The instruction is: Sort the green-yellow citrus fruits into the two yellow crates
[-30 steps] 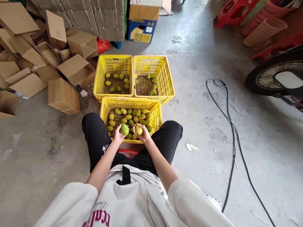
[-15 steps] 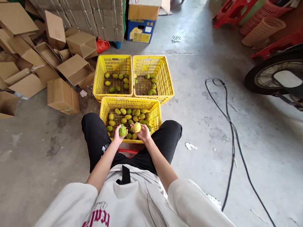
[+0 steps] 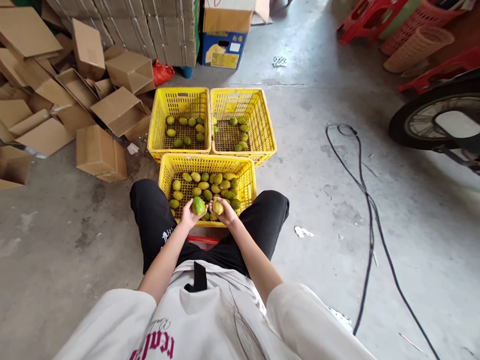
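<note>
My left hand (image 3: 189, 214) is closed around a green lemon (image 3: 198, 205). A yellow lemon (image 3: 218, 206) rests in the fingers of my right hand (image 3: 227, 214). Both hands are side by side above the near edge of a yellow plastic crate (image 3: 167, 172), between my knees. Several green and yellow lemons (image 3: 203, 185) lie in this crate, some hidden beneath my hands. Behind it stand a back-left yellow crate (image 3: 155, 120) and a back-right yellow crate (image 3: 261, 116), each with several lemons on its floor.
A heap of cardboard boxes (image 3: 101, 148) lies at the left. A blue carton (image 3: 224, 49) stands behind the crates. At the right, a black cable (image 3: 364, 191) runs over the floor near a motorcycle wheel (image 3: 427, 118). Red stools (image 3: 376, 10) and baskets (image 3: 418, 45) stand farther back.
The green lemon has turned and shifted slightly right in my left hand, toward the other one. In my right hand the yellow lemon has been turned, with the fingers curled more around it.
</note>
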Action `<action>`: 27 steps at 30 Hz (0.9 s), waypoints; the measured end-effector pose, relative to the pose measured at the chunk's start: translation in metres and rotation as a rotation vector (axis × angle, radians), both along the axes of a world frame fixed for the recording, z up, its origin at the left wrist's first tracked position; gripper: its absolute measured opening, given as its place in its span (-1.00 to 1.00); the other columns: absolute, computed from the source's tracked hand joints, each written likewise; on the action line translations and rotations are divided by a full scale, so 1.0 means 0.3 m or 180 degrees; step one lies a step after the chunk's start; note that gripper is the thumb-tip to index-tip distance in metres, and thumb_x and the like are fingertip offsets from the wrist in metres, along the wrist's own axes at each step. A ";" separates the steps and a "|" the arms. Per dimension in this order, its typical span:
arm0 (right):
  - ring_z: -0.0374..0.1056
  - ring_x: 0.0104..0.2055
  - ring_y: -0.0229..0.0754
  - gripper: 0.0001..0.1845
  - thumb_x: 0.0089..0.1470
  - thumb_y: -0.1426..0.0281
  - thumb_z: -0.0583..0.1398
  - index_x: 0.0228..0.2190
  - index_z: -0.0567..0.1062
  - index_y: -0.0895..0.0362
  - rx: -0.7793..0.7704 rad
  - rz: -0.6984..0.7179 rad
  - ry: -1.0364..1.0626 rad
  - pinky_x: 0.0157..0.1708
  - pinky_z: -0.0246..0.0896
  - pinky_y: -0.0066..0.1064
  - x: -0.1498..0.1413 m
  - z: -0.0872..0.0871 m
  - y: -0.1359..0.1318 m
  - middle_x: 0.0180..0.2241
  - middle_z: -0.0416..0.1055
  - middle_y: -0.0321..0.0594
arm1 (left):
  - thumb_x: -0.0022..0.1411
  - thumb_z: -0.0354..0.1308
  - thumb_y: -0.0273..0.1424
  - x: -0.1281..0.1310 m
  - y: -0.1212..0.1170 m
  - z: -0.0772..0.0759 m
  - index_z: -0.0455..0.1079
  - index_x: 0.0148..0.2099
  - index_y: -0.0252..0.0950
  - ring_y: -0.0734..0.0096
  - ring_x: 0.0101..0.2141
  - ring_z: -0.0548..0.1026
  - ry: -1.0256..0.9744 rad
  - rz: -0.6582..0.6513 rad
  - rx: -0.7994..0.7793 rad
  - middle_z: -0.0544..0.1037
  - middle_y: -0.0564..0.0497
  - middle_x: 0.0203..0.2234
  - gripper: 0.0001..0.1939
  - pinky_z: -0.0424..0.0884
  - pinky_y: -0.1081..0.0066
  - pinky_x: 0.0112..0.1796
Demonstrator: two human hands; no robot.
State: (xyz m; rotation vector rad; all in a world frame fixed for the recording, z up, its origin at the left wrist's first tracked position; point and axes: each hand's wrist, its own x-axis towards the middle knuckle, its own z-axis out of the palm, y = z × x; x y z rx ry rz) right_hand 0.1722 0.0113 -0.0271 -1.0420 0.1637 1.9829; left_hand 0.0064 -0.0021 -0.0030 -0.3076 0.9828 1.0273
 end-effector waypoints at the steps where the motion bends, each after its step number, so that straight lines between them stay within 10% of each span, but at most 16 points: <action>1: 0.53 -0.39 -0.22 -0.87 0.09 0.47 0.33 -0.32 0.48 0.07 -0.0017 -0.0032 -0.0028 -0.37 0.59 -0.41 0.000 0.003 0.002 -0.43 0.56 -0.27 | 0.40 0.07 -0.32 -0.003 0.001 0.000 0.45 -0.11 -0.34 0.16 -0.32 0.68 0.0001 -0.0077 -0.0001 0.62 -0.14 -0.43 -0.79 0.63 0.28 -0.33; 13: 0.60 -0.13 0.09 -0.82 0.18 0.37 0.09 -0.26 0.49 0.12 -0.0262 -0.0497 -0.0014 -0.13 0.61 0.01 0.005 0.034 0.019 -0.40 0.57 -0.09 | 0.25 0.26 -0.44 0.007 -0.002 0.020 0.36 -0.15 -0.28 0.35 -0.44 0.63 0.0271 -0.0283 0.0143 0.63 -0.06 -0.38 -0.85 0.56 0.43 -0.42; 20: 0.46 -0.48 -0.23 -0.90 0.15 0.41 0.32 -0.36 0.47 0.08 -0.0247 -0.0229 -0.0145 -0.47 0.51 -0.45 -0.008 0.034 0.012 -0.50 0.50 -0.32 | 0.41 0.07 -0.40 0.008 0.000 0.036 0.43 -0.18 -0.31 0.40 -0.46 0.59 0.0263 -0.0220 0.0124 0.59 -0.04 -0.47 -0.86 0.59 0.41 -0.34; 27: 0.52 -0.41 -0.20 -0.94 0.20 0.42 0.27 -0.34 0.49 0.11 -0.0355 -0.0273 -0.0131 -0.41 0.59 -0.41 0.007 0.055 0.008 -0.45 0.52 -0.22 | 0.43 -0.06 -0.31 0.003 0.000 0.026 0.50 -0.14 -0.35 0.10 -0.20 0.68 0.0023 0.0073 0.0111 0.62 -0.17 -0.40 -0.67 0.62 0.06 -0.06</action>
